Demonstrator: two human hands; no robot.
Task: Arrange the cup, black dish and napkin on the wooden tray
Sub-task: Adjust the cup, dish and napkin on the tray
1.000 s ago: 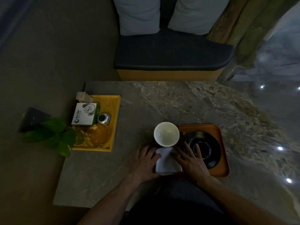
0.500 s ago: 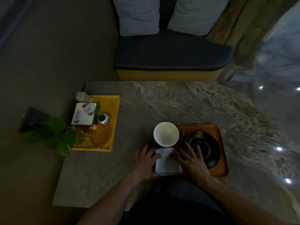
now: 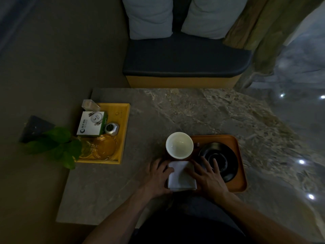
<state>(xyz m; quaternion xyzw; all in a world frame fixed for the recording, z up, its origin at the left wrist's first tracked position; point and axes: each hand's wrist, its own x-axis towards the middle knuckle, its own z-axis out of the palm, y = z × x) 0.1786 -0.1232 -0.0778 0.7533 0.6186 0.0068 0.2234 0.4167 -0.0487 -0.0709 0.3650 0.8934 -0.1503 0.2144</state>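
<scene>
A brown wooden tray [image 3: 237, 148] lies on the stone table near its front edge. A white cup [image 3: 179, 144] stands upright at the tray's far left. A round black dish [image 3: 226, 159] fills the tray's right half. A folded white napkin [image 3: 181, 176] lies at the tray's near left, just in front of the cup. My left hand [image 3: 157, 178] rests flat against the napkin's left edge, fingers spread. My right hand [image 3: 209, 176] lies flat on the napkin's right edge, and its fingers reach over the dish's near rim.
A yellow tray [image 3: 124, 124] at the table's left holds a white and green box [image 3: 91, 125], a small metal pot [image 3: 112, 129] and glass dishes [image 3: 103, 147]. Green leaves [image 3: 56, 147] hang beside it. A cushioned bench [image 3: 184, 59] stands beyond the table.
</scene>
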